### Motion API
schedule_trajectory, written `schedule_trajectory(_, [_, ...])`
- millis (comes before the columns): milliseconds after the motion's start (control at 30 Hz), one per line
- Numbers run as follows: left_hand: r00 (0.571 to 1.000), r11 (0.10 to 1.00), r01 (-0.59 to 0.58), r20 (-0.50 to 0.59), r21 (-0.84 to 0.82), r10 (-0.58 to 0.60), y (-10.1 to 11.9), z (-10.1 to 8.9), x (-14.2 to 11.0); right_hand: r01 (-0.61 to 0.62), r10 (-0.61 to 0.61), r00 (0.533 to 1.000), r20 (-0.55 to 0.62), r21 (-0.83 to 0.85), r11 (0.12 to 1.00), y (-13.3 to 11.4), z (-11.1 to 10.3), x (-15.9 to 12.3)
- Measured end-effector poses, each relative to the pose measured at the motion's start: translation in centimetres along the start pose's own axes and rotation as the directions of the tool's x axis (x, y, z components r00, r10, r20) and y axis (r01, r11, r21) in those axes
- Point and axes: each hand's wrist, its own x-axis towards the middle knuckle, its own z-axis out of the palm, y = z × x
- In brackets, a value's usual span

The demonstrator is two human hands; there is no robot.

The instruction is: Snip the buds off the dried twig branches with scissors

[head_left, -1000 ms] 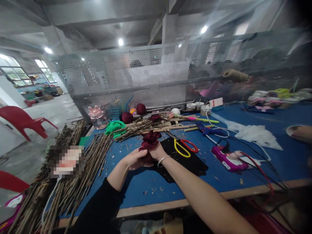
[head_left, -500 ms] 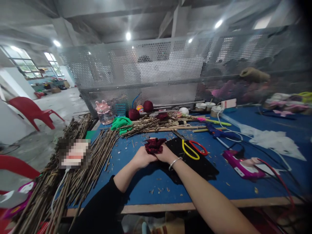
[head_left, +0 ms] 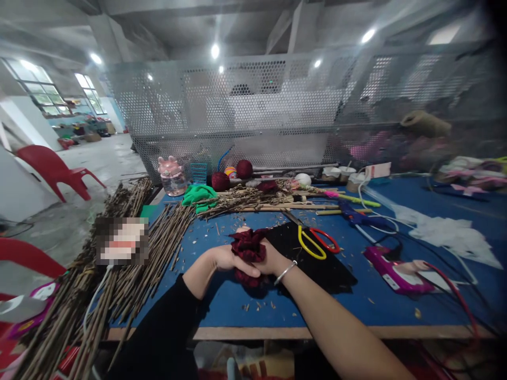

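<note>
Maroon cloth (head_left: 249, 246) between both hands (head_left: 226, 257)

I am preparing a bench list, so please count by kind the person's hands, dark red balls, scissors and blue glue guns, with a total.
Left hand and right hand, holding dark red fabric: 2
Dark red balls: 2
Scissors: 1
Blue glue gun: 1
Total: 6

The ruffled cloth (head_left: 249, 244) is dark red; the flat cloth (head_left: 335, 274) is black. The scissors (head_left: 300, 235) have one yellow loop and one red loop. The counter (head_left: 225, 312) is blue, edged in light brown. The power strip (head_left: 392, 273) is magenta, the sticks (head_left: 158, 250) brown, the chair (head_left: 63, 171) red. The screen (head_left: 202, 113) is grey, patterned with round holes
</note>
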Motion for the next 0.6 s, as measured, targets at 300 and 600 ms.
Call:
schedule_trajectory(300, [0.972,0.986,-0.107,-0.194,0.126,0.131,-0.1,1.6,0.3,-0.249,0.218,0.968,0.122,0.437,0.864,-1.0,-1.1,-0.1])
schedule_trajectory(600, [0.779,0.862,-0.439,-0.586,-0.254,0.224,0.0,0.7,1.7,-0.257,0.531,0.847,-0.032,0.849,0.461,1.8,-1.1,0.8])
